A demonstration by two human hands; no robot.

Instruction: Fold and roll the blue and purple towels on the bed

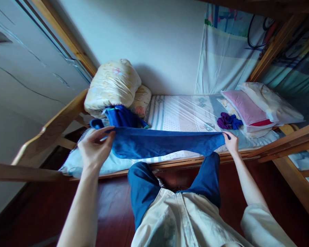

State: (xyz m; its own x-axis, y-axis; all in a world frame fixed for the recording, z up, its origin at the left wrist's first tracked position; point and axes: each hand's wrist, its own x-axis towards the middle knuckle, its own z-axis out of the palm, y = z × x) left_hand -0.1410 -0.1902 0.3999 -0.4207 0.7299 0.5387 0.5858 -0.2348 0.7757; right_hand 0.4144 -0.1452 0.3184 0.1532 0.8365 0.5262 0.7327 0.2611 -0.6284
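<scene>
One dark blue garment (157,142) spans the head camera's view, drawn out lengthwise between a person's bare hands at the near edge of a bed. The left hand (94,147) pinches one end between thumb and fingers; the right hand (231,141) grips the opposite end the same way, arms set wide apart. The cloth hangs nearly level above the mattress (175,113) and just beyond the person's blue trousers (144,185); whether its lower edge touches a knee cannot be told.

By all appearances, the piece is spread out but neither folded down nor laid on the bed, both ends remaining in the fingers. Bright blue clothing (121,115) lies loose against a bundled, pale-patterned quilt (113,82) at left, apparently unsorted. At right, a purple cloth (223,120) and a blue cloth (235,122) sit bunched side by side, near a pink pillow (249,106). A small blue fold (96,123) shows past the left hand; whether it belongs to the garment is unclear.
</scene>
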